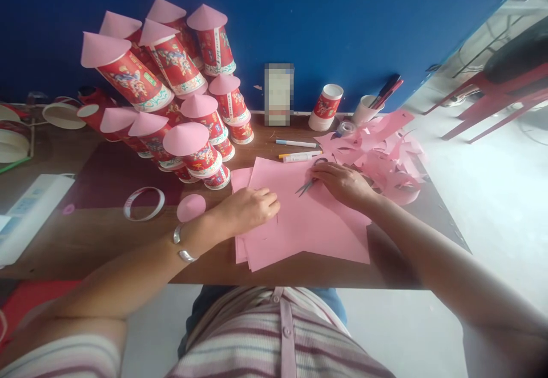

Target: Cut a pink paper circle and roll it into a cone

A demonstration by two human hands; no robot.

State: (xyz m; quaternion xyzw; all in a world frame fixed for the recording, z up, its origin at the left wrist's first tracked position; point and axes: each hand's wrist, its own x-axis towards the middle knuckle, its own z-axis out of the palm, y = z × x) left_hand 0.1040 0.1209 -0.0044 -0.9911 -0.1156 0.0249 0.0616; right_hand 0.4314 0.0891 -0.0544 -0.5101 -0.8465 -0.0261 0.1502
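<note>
**Close Quarters, Loose Footing**

The pink sheets (317, 235) lie fanned on the table (216, 268), near its front edge. Over them, toward their far side, are the scissors (305, 187), gripped about the handles by the right hand (345, 183), blades slightly parted. The left hand (259, 206) rests on the sheets' left part with fingers curled; whether it pinches paper or only presses, I cannot tell.

The blades aim toward the left hand, so a careless close or slip could nick a finger. The sheets, lying out of line, could skid if pressed unevenly. Left of and beyond them, the tall stacks of cone-topped red cups (201, 161) could topple from one elbow bump (some already seem to lean). Right of and beyond the sheets, the tangled scraps (396, 149) could snag the right sleeve or arm.
</note>
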